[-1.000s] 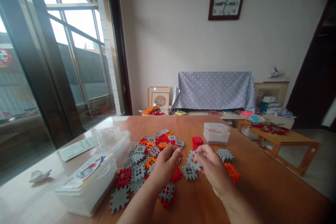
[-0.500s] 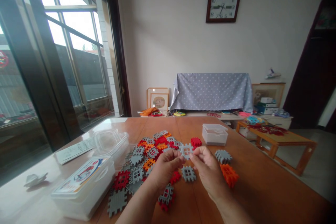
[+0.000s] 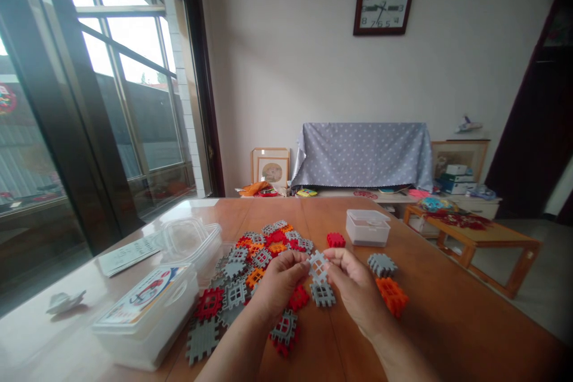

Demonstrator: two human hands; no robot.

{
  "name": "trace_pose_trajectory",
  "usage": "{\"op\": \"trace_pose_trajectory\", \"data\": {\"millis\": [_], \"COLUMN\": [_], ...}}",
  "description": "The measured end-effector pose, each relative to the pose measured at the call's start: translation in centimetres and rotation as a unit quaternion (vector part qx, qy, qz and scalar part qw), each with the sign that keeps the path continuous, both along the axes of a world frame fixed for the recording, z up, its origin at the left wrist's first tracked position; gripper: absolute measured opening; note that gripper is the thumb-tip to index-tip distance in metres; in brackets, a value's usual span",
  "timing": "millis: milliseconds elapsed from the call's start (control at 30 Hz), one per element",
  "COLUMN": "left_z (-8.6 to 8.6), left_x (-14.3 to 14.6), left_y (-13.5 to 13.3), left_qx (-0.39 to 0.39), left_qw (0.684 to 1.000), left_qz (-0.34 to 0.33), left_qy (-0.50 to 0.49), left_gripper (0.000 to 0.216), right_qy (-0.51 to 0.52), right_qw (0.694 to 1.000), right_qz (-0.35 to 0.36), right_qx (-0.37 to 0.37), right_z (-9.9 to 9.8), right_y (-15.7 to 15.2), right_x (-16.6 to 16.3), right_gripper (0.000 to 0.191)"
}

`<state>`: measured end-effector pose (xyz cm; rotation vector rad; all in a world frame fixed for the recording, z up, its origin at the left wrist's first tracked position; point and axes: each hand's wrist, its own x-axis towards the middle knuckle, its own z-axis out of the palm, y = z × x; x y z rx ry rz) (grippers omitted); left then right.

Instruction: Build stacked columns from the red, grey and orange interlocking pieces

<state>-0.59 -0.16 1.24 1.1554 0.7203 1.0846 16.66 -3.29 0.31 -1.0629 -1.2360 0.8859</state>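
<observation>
Between my two hands a grey window-shaped building block [image 3: 318,267] is held up above the table. My left hand [image 3: 285,279] pinches its left edge, and my right hand [image 3: 350,277] grips the right edge. Just below it, another grey window block [image 3: 323,295] lies on the table. Left of and behind my left hand spreads a loose pile of grey, red and orange interlocking blocks [image 3: 262,258]. Closer to me, a grey block with a curved bar [image 3: 285,327] rests on red ones. To the right of my right hand are orange blocks [image 3: 391,296] and a stack of grey blocks [image 3: 382,265].
A small clear box [image 3: 367,229] stands at the back right, near some red blocks [image 3: 335,240]. On the left are a lidded plastic box [image 3: 147,316], a clear container [image 3: 190,245], a booklet [image 3: 129,255] and a crumpled piece [image 3: 65,302]. All are on the wooden table [image 3: 447,322].
The held grey block has tilted and sits slightly lower, overlapping the view of the grey block below. Both hands stay on it. The camera view has shifted a little.
</observation>
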Motion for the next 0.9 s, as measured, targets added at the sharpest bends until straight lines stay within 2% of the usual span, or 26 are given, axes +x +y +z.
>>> {"op": "trace_pose_trajectory", "data": {"millis": [200,333,433,733,900], "left_z": [0.2,0.2,0.2,0.1,0.2], "left_x": [0.0,0.1,0.1,0.0,-0.1], "left_y": [-0.2,-0.1,0.0,0.0,0.2], "left_qx": [0.001,0.007,0.011,0.004,-0.002], "left_qw": [1.0,1.0,1.0,1.0,0.999], "left_qz": [0.01,0.004,0.004,0.01,0.029], "left_qy": [-0.012,-0.017,-0.019,-0.019,-0.013], "left_gripper": [0.028,0.026,0.025,0.021,0.024], "right_qy": [0.058,0.063,0.044,-0.049,-0.089], "right_qw": [0.998,0.997,0.998,0.996,0.994], "right_qz": [0.0,0.022,0.032,0.069,0.056], "right_qx": [-0.019,-0.029,-0.032,0.022,0.023], "right_z": [0.3,0.7,0.7,0.2,-0.8], "right_y": [-0.1,-0.3,-0.4,-0.2,0.4], "right_x": [-0.2,-0.5,-0.6,-0.7,-1.0], "right_gripper": [0.057,0.058,0.055,0.06,0.06]}}
